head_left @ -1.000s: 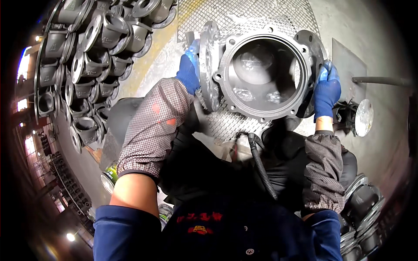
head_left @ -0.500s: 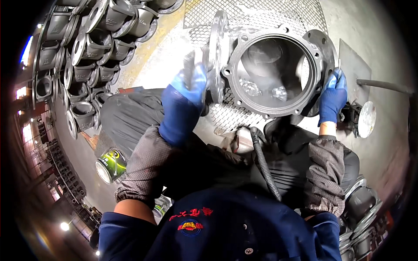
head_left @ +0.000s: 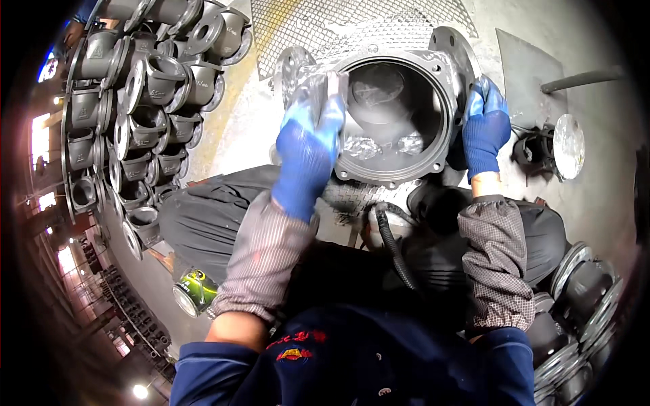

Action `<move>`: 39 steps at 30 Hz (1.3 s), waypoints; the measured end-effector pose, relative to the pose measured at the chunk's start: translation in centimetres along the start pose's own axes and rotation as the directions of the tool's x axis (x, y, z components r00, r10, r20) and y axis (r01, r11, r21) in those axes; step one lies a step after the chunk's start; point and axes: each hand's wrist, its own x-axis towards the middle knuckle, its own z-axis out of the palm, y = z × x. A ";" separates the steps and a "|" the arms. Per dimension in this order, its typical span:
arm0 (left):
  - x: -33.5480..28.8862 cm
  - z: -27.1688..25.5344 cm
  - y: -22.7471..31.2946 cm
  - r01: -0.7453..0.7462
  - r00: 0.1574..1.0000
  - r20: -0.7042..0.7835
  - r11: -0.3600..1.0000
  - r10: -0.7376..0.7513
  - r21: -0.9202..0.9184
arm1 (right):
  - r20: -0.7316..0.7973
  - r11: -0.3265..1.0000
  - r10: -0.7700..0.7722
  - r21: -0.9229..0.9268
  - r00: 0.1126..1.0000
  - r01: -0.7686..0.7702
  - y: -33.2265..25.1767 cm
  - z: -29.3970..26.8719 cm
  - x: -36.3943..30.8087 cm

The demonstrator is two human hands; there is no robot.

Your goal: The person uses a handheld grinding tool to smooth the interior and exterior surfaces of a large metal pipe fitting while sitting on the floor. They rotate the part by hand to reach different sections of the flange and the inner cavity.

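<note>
A large grey cast-iron valve body (head_left: 394, 177) stands in front of my knees, its round bolt-holed opening facing up. My left hand (head_left: 302, 159), in a blue glove, is closed round a flat greyish block (head_left: 328, 93), blurred by motion, at the left rim of that opening. What kind of block it is, I cannot make out. A side flange (head_left: 291, 66) of the casting rises just beyond this hand. My right hand (head_left: 486, 128), gloved alike, grips the edge of the right side flange (head_left: 455, 55). Inside the opening, shiny rough patches show on the inner wall.
Stacked grey castings (head_left: 145, 111) line the left side; more castings (head_left: 575, 318) lie at the lower right. A green-black can (head_left: 196, 292) stands by my left knee. A dark hose (head_left: 396, 254) runs between my legs. To the right are a metal plate (head_left: 531, 71) and a pale disc (head_left: 568, 146).
My left hand has moved with the block from beside the left flange to the opening's left rim. The view has shifted, and my right hand stays on the right flange.
</note>
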 end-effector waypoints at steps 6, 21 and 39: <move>-3.0 0.9 -2.3 -0.368 0.924 0.080 0.816 0.373 0.445 | -0.049 0.999 0.003 0.052 0.999 -0.001 0.8 0.0 -1.2; -6.1 -2.3 1.8 0.181 0.851 0.380 0.881 -0.363 0.437 | -0.063 0.972 0.153 0.190 0.986 -0.139 1.8 0.3 -0.9; 2.5 -7.9 -4.5 -0.106 0.921 -0.373 0.994 0.109 0.027 | 0.426 0.674 0.142 0.620 0.893 -0.403 6.0 3.8 3.8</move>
